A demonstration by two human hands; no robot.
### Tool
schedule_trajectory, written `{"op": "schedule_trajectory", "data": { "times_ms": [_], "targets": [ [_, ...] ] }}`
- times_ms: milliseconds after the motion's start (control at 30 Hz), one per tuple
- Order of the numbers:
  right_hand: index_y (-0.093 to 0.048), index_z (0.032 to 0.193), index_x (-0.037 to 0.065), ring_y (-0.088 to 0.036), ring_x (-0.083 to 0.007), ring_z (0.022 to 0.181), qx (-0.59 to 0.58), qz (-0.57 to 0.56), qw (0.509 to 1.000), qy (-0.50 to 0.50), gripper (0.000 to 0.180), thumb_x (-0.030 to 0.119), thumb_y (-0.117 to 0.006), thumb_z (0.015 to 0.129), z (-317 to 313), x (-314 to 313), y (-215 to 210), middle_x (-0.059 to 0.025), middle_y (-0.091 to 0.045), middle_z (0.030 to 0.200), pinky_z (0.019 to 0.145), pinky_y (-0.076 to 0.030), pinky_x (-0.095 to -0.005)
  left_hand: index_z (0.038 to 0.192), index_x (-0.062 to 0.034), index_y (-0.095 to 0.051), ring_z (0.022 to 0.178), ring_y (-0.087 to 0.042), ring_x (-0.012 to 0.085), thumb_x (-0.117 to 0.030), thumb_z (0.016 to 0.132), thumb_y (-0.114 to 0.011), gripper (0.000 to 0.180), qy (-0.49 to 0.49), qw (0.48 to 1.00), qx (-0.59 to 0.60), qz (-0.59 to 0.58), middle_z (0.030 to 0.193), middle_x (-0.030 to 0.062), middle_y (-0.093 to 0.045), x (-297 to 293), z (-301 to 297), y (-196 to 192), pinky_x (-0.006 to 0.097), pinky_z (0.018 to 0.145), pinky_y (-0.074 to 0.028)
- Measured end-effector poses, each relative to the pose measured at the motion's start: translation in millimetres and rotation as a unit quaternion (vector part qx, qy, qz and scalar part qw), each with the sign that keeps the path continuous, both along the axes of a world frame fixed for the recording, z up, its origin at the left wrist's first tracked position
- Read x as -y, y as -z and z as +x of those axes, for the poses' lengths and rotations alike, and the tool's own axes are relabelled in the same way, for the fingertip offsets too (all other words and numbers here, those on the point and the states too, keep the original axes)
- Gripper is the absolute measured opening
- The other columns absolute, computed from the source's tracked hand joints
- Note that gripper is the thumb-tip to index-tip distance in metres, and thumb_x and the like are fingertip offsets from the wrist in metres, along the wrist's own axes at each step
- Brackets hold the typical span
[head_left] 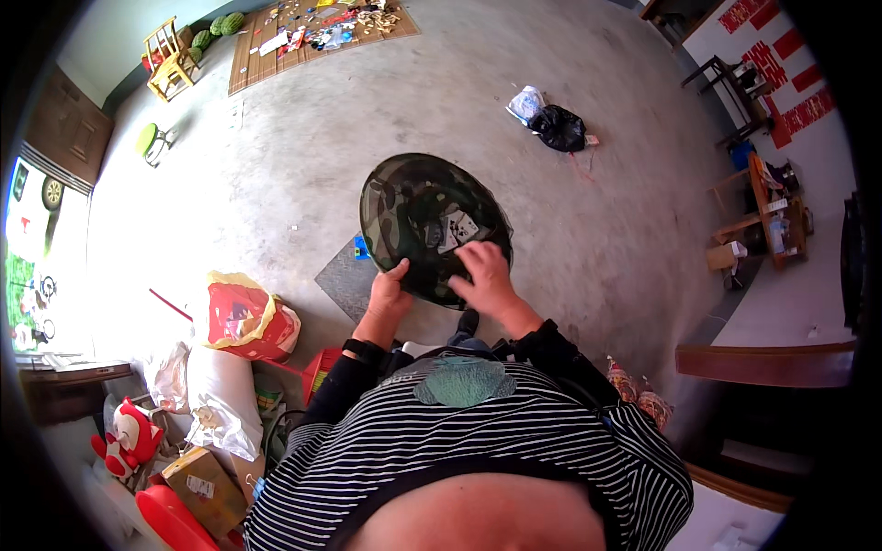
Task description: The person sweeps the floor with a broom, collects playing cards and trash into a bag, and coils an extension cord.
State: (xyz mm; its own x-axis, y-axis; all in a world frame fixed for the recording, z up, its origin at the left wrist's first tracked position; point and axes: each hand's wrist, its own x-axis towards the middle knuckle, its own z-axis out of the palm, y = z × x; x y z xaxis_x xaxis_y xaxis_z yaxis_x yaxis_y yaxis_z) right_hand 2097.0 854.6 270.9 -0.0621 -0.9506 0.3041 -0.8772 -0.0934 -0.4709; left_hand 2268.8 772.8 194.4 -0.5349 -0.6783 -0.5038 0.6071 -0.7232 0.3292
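Note:
I hold a round camouflage hat (418, 207) in front of me, its inside turned up with a white label showing near the middle. My left hand (390, 286) grips the near brim from below. My right hand (487, 275) presses on the brim at the right, fingers spread over the fabric. Both forearms come up from a black-and-white striped top, with a dark watch on the left wrist. A green cloth patch (464, 381) lies on my chest.
A grey mat (344, 275) lies on the concrete floor under the hat. A red-and-yellow bag (243, 317), white sacks, a box and a red toy crowd the lower left. A black bag (559, 127) sits farther out; wooden tables stand at right, a yellow chair (167, 57) at the far left.

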Motion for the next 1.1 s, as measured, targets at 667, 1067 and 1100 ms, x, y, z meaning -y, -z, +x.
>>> {"op": "schedule_trajectory", "data": {
  "times_ms": [667,1067,1100],
  "targets": [
    [-0.062,0.087,0.004,-0.059,-0.0352,0.079,0.102,0.066,0.895,0.428,0.025,0.027,-0.056,0.079,-222,-40,-1,-0.0186,-0.062,0.081,0.067,-0.046,-0.0433,0.126,-0.0016,-0.037,0.116,-0.042,0.0293,-0.005,0.085,-0.046,0.042,0.089,0.989,-0.047,-0.111,0.125,0.0126,-0.045,3,-91,-45,0.043,0.1,-0.031],
    [-0.056,0.085,0.0,-0.05,-0.0348,0.086,-0.023,-0.029,0.988,0.147,0.018,-0.003,-0.05,0.068,-168,-31,45,-0.0149,-0.054,0.087,0.072,-0.043,-0.0415,0.121,-0.0018,-0.045,0.106,-0.051,0.0253,0.0,0.083,-0.049,0.038,0.179,0.978,-0.046,-0.098,0.116,0.0101,-0.053,-5,-132,-52,0.038,0.095,-0.038],
    [-0.057,0.087,0.0,-0.05,-0.036,0.086,-0.019,-0.007,0.985,0.171,0.019,-0.002,-0.051,0.068,-174,-28,61,-0.0161,-0.055,0.088,0.073,-0.043,-0.0431,0.12,-0.0014,-0.045,0.105,-0.051,0.0245,0.0,0.083,-0.049,0.037,0.191,0.974,-0.044,-0.118,0.115,0.0097,-0.054,-7,-137,-59,0.038,0.094,-0.038]
  ]
}}
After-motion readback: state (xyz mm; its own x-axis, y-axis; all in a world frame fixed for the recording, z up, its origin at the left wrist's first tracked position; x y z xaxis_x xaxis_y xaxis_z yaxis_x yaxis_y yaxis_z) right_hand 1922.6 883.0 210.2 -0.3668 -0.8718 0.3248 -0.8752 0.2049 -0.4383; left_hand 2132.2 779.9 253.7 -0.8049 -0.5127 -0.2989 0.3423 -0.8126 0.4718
